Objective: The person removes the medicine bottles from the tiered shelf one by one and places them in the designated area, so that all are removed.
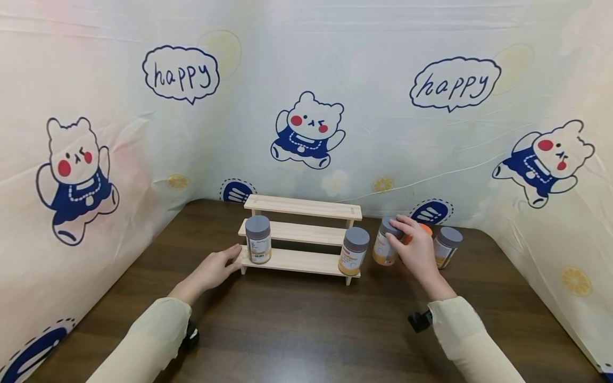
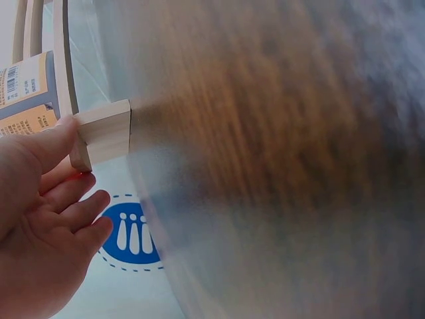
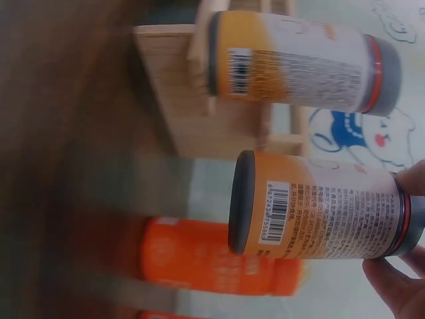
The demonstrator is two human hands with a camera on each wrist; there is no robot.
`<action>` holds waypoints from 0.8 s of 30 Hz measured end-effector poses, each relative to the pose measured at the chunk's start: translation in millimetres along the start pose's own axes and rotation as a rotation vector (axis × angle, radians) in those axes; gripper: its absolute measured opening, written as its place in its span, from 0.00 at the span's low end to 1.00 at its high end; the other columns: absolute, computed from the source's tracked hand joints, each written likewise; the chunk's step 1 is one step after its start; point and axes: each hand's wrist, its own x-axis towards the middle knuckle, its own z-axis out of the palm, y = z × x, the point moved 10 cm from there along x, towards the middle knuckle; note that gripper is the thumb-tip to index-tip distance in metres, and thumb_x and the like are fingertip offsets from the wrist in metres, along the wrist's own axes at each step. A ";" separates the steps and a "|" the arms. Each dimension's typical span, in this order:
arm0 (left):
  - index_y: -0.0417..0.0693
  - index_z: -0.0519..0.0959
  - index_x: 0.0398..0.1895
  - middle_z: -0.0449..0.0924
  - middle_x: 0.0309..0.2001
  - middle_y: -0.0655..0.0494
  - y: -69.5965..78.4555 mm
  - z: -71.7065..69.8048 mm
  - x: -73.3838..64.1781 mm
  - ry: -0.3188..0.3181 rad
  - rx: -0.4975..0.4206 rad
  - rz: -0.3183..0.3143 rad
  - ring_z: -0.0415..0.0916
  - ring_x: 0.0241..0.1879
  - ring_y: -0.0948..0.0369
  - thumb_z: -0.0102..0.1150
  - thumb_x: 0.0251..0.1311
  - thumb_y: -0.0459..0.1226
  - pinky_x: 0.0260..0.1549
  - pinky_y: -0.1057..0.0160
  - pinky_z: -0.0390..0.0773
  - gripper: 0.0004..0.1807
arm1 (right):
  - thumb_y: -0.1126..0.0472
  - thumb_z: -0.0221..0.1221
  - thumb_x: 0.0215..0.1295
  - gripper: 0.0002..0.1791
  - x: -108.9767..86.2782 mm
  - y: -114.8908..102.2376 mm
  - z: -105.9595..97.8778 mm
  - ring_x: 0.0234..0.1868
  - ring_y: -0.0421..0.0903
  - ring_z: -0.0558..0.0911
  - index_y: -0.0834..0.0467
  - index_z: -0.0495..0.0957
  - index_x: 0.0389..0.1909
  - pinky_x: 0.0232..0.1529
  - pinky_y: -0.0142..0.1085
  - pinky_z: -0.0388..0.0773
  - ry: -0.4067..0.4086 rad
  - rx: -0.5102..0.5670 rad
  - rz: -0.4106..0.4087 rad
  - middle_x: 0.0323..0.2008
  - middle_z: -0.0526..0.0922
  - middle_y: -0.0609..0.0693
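In the head view my right hand (image 1: 415, 250) grips a jar (image 1: 384, 247) by its grey lid, fingers around the cap. The right wrist view shows this jar (image 3: 319, 209) up off the table, its barcode and printed label facing the camera. My left hand (image 1: 215, 268) pinches the left end of the lowest step of a three-step wooden rack (image 1: 301, 260); the thumb (image 2: 56, 143) lies at the board's edge. Two similar grey-lidded jars stand on that step, one jar (image 1: 258, 239) near its left end and another jar (image 1: 354, 252) at its right end.
An orange bottle (image 3: 212, 256) stands behind my right hand, partly hidden in the head view. Right of it is another grey-lidded jar (image 1: 447, 247). A printed cloth (image 1: 306, 53) encloses the brown wooden table (image 1: 287, 330) at the back and sides.
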 end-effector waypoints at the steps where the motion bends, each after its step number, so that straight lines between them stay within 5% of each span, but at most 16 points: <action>1: 0.29 0.62 0.63 0.59 0.63 0.34 0.5 -0.2 0.0 0.001 0.001 0.002 0.61 0.60 0.41 0.55 0.62 0.35 0.55 0.44 0.63 0.28 | 0.68 0.67 0.50 0.18 -2.9 2.5 1.7 0.52 0.58 0.74 0.68 0.80 0.45 0.47 0.51 0.73 -0.011 0.001 0.002 0.50 0.76 0.62; 16: 0.30 0.62 0.63 0.59 0.63 0.34 0.0 1.2 -0.4 -0.008 0.001 -0.005 0.60 0.60 0.41 0.54 0.63 0.35 0.55 0.43 0.62 0.28 | 0.70 0.67 0.50 0.17 -31.2 33.8 13.9 0.48 0.58 0.76 0.67 0.80 0.43 0.40 0.51 0.77 -0.101 -0.013 0.045 0.49 0.76 0.61; 24: 0.30 0.62 0.63 0.59 0.63 0.34 0.2 0.3 -0.5 -0.004 0.001 0.000 0.60 0.60 0.41 0.54 0.63 0.35 0.55 0.44 0.62 0.28 | 0.72 0.67 0.49 0.17 -38.4 35.7 14.4 0.48 0.58 0.77 0.67 0.81 0.42 0.41 0.49 0.76 -0.093 0.030 -0.003 0.49 0.77 0.60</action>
